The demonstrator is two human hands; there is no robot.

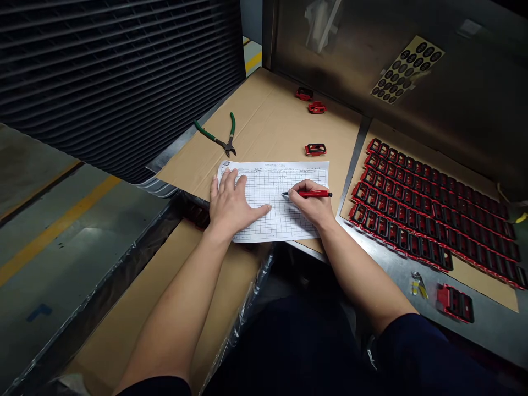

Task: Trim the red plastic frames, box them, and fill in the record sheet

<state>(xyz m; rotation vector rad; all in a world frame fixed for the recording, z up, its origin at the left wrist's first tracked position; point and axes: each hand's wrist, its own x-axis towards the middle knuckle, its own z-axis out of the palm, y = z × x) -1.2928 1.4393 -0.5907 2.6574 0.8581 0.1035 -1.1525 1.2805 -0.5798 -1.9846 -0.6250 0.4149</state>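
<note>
A printed form [268,220] with a grid of boxes lies on the cardboard sheet [264,126] in front of me. My left hand [231,203] rests flat on its left part, fingers spread and thumb stretched to the right. Over the right part of the paper, my right hand [313,203] grips a red pen [315,193]. The pen's tip points left and is at or just above the grid; I cannot tell whether it touches. Beyond the form lie green-handled cutting pliers [226,144], jaws toward me. A red and black plastic part [315,149] sits just behind the form's top edge.
Two more red-black parts [317,108] lie near the metal back panel, which bears a sticker sheet [406,70]. Rows of such parts [412,203] fill the right-hand cardboard. Small yellow-handled nippers [419,285] and a single part [456,302] lie nearer me. Black slatted racks [115,77] stand left.
</note>
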